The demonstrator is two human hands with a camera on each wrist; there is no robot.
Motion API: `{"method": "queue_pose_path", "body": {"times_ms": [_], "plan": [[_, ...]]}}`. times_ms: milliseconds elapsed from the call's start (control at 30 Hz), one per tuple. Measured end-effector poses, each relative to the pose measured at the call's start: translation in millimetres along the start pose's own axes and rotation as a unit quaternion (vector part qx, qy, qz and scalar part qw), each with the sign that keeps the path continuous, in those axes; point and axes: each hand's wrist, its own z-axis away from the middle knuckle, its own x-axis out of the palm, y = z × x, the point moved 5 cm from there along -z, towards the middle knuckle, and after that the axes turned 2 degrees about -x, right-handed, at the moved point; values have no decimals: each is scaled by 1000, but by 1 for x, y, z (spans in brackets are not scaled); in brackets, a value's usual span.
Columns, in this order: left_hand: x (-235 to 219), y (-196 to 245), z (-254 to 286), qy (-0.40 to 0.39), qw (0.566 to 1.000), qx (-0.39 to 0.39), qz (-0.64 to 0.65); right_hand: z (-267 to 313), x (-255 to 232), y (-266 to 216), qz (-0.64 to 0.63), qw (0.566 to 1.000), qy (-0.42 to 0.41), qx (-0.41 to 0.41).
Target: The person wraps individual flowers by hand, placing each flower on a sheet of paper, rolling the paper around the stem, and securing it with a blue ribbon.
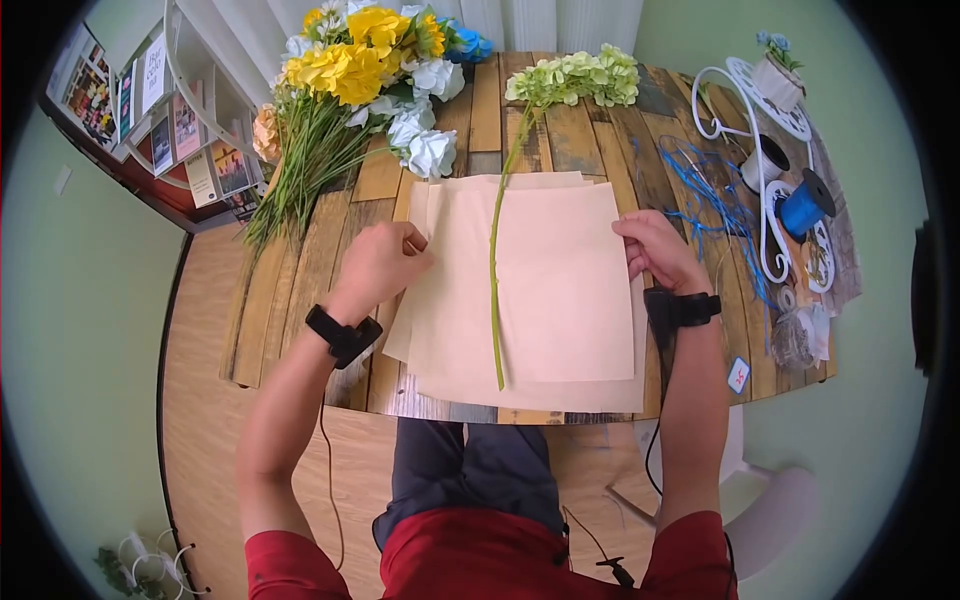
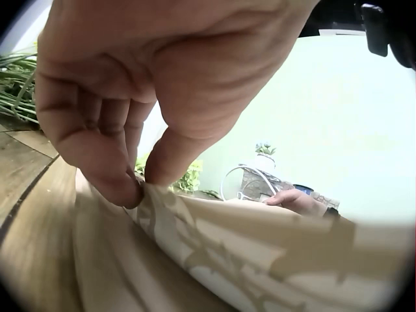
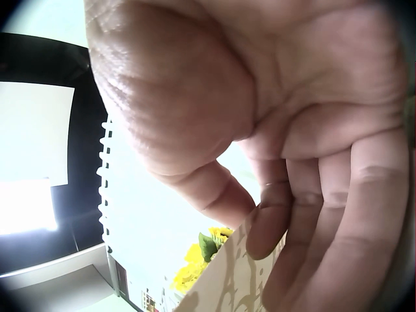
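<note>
Beige wrapping paper (image 1: 566,290) lies in overlapping sheets at the table's front. My left hand (image 1: 378,265) pinches the paper's left edge between thumb and forefinger; in the left wrist view that edge is lifted off the wood and shows a patterned side. On the opposite side my right hand (image 1: 660,250) pinches the upper right edge, its other fingers bent behind the paper in the right wrist view. A long-stemmed pale green hydrangea (image 1: 575,80) lies down the middle of the sheets, its flower head beyond their far edge and its stem (image 1: 494,270) reaching near the front.
Yellow and white artificial flowers (image 1: 350,70) with long green stems lie at the back left. Tangled blue ribbon (image 1: 705,190), a blue spool (image 1: 803,207) and a white metal stand (image 1: 765,100) occupy the right side. A small card (image 1: 739,375) lies near the front right edge.
</note>
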Motion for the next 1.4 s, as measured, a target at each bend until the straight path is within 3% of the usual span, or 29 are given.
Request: {"method": "queue_pose_path", "body": {"times_ms": [133,267,333,567,600,633,667,733,867,967,1133,1167,1200,1233,1300,1400], "plan": [[1,2,1,25,997,-4,-75,7,9,-5,23,1000,15,15],[3,4,5,2,996,-15,-91,5,9,-1,50,999,5,21],[-5,14,9,85,979,43,-183,5,9,-2,72,997,3,20],[-22,39,9,126,974,84,-168,4,14,-5,82,996,14,31],[-16,34,2,22,999,34,4,4,14,-4,79,996,16,36],[-6,33,-2,-83,981,-17,176,4,14,-4,77,996,18,41],[-4,36,-6,-84,980,-17,178,4,15,-3,78,996,19,43],[11,47,-11,-161,924,-33,346,4,17,-2,77,996,9,47],[50,64,-19,-181,892,-37,412,1,14,2,88,995,3,45],[92,61,-28,-248,873,-3,420,1,14,3,69,997,-3,45],[79,64,-23,-307,893,46,327,3,17,-1,67,997,-7,49],[69,67,-23,-212,946,115,218,2,16,0,68,996,-3,49],[58,73,-20,-110,972,180,105,1,16,1,66,997,-9,49],[56,75,-17,-112,971,181,107,1,17,2,63,997,-15,50],[46,76,-13,-14,981,196,9,1,17,3,64,996,-12,54],[61,65,-12,-53,970,237,-9,2,20,0,62,997,-6,54]]}}
